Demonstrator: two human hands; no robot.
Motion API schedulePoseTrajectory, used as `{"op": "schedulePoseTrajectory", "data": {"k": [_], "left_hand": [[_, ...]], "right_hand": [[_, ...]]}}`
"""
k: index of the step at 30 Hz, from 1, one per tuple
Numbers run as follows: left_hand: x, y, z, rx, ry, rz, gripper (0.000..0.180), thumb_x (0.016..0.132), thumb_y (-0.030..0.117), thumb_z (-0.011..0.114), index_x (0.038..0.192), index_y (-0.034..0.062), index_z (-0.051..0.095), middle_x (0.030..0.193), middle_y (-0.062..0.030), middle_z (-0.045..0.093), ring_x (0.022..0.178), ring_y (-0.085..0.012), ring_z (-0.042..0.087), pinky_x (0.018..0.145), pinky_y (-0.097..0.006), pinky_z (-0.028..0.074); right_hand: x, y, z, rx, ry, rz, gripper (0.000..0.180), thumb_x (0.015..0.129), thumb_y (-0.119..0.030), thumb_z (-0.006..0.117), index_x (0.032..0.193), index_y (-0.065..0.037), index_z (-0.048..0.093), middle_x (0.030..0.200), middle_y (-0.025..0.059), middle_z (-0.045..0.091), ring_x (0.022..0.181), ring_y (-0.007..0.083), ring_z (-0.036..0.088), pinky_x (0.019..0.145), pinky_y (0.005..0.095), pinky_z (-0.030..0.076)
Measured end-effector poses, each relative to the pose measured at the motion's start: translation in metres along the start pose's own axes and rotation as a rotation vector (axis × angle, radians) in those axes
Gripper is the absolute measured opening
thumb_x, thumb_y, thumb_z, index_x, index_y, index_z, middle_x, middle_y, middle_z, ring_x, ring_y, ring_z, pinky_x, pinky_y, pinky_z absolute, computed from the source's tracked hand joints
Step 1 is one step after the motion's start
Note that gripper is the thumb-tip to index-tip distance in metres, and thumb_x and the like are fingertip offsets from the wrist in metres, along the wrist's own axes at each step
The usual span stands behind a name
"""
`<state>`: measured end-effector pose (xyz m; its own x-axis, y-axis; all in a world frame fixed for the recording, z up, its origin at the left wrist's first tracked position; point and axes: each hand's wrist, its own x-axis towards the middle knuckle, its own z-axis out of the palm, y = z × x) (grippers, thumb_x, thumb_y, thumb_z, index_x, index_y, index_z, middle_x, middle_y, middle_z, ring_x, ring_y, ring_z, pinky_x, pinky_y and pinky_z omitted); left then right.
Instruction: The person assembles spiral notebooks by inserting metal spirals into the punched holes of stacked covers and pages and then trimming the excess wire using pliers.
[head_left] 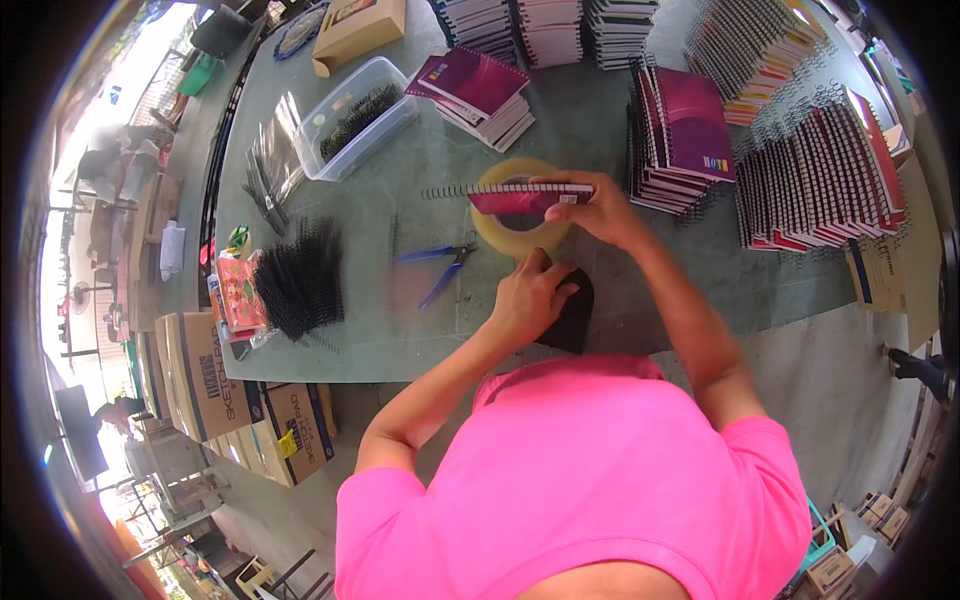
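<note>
My right hand (600,208) grips a small spiral notebook (515,200) with a purple cover, seen nearly edge-on. Its dark wire coil (442,193) sticks out well beyond the notebook's left end. The notebook is held above a large roll of clear yellowish tape (497,232) lying on the table. Nearer to me, my left hand (532,300) has its fingers curled in; what they hold, if anything, is hidden. A dark, rounded object (572,318) lies beside that hand. Left of the tape, blue-handled cutting pliers (440,262) rest on the table.
Purple notebooks stand in piles (690,130) at right and behind the tape. Several more spiral-bound stacks (820,170) fill the far right. A clear plastic tub (358,120) of black coils and a heap of loose coils (300,278) sit left. Cardboard boxes (205,375) stand beyond the table's left edge.
</note>
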<state>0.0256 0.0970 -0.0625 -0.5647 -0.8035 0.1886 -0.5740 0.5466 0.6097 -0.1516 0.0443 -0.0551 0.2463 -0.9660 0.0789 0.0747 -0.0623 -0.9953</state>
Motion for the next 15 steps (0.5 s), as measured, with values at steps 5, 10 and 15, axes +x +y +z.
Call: {"op": "schedulePoseTrajectory", "data": {"k": [5, 10, 15], "left_hand": [[0.028, 0.005, -0.035, 0.09, 0.298, 0.172, 0.024, 0.078, 0.014, 0.065, 0.102, 0.01, 0.062, 0.093, -0.0105, 0.059, 0.09, -0.0292, 0.057, 0.074, -0.041, 0.046], [0.058, -0.008, -0.063, 0.345, 0.132, 0.211, 0.028, 0.074, 0.008, 0.065, 0.102, 0.0061, 0.059, 0.096, -0.0081, 0.059, 0.098, -0.0292, 0.052, 0.082, -0.039, 0.04], [0.064, -0.002, -0.057, 0.31, 0.177, 0.146, 0.027, 0.073, 0.006, 0.063, 0.1, 0.0073, 0.057, 0.095, -0.0083, 0.058, 0.09, -0.0285, 0.053, 0.079, -0.042, 0.039]], "right_hand": [[-0.006, -0.003, 0.0, -0.031, -0.017, -0.054, 0.027, 0.084, -0.013, 0.064, 0.107, 0.0, 0.064, 0.1, 0.004, 0.066, 0.092, 0.0089, 0.058, 0.081, 0.023, 0.045], [-0.014, -0.015, 0.001, -0.339, 0.11, -0.069, 0.023, 0.084, -0.008, 0.063, 0.105, -0.001, 0.064, 0.094, 0.0062, 0.067, 0.087, 0.0108, 0.061, 0.076, 0.0259, 0.048], [-0.025, -0.012, -0.007, -0.584, 0.221, -0.115, 0.024, 0.083, -0.006, 0.063, 0.107, -0.002, 0.062, 0.087, 0.0074, 0.067, 0.078, 0.012, 0.062, 0.071, 0.0256, 0.048]]}}
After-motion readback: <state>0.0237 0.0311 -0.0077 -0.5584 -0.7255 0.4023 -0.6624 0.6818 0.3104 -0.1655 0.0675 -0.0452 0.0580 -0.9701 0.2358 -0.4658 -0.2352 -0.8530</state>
